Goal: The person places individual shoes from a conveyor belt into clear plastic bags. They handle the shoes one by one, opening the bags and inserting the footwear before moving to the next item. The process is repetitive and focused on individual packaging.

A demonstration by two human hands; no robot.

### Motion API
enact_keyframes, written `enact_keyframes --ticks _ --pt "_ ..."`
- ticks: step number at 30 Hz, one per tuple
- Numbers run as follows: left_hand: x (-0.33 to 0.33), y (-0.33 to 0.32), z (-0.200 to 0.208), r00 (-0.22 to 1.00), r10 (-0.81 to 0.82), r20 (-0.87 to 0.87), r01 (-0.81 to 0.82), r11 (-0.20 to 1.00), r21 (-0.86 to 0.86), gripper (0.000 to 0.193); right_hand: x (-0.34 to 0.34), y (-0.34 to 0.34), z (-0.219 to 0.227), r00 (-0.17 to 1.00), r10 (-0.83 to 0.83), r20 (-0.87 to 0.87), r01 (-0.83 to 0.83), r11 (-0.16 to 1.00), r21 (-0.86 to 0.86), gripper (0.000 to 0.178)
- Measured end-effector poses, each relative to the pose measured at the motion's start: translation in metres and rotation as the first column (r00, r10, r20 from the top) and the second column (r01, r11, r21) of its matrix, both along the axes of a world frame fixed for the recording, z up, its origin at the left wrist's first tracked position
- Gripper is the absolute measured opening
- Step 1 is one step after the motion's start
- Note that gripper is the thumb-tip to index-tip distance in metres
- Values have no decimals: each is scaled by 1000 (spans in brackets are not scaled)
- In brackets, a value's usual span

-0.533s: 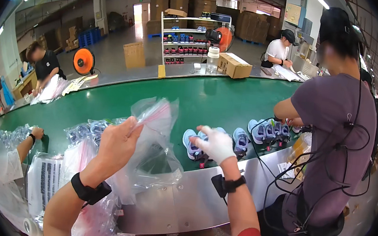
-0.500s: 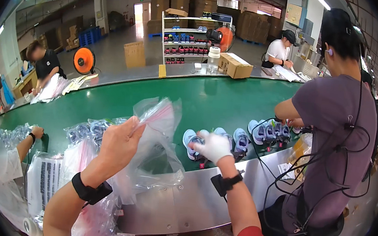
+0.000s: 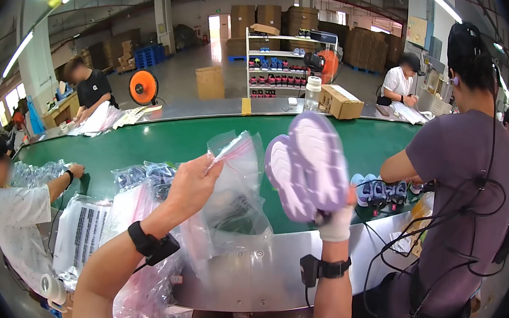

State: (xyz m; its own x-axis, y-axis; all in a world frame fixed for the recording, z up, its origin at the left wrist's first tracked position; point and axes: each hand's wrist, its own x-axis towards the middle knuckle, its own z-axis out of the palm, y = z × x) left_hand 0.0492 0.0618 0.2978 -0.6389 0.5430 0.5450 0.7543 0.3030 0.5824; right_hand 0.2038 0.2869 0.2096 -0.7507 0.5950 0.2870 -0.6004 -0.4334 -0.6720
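Observation:
My left hand is closed in a pinch on the top edge of a clear plastic zip bag, which hangs open over the near edge of the green work surface. In my right hand, partly gloved in white, a pair of sneakers is raised to the right of the bag, apart from it. Their lilac and white soles face me; the uppers are mostly hidden. More light-blue sneakers stand in a row farther right. Shoes in clear bags lie just beyond my left forearm.
Loose plastic bags drape over the steel edge at left. A co-worker in purple stands close on my right among black cables; another in white works at left. A bottle and carton stand beyond the green belt.
My right hand has taken hold of a pair of sneakers from the belt and lifted them, turning their soles toward me. My left hand still holds the bag. The whole view has shifted.

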Motion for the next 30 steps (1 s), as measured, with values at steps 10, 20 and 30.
enact_keyframes --ticks 10,20,30 --pt "56 6 -20 956 -294 -23 294 956 1 14 -2 -84 17 839 -543 -31 -56 -142 988 30" --pt "34 17 -9 978 -192 -84 195 980 30 22 -24 -155 67 905 -329 271 -426 -681 596 41" --pt "21 -39 -15 918 -260 -301 156 931 -329 7 -41 -95 -5 911 -410 -33 105 154 983 36"
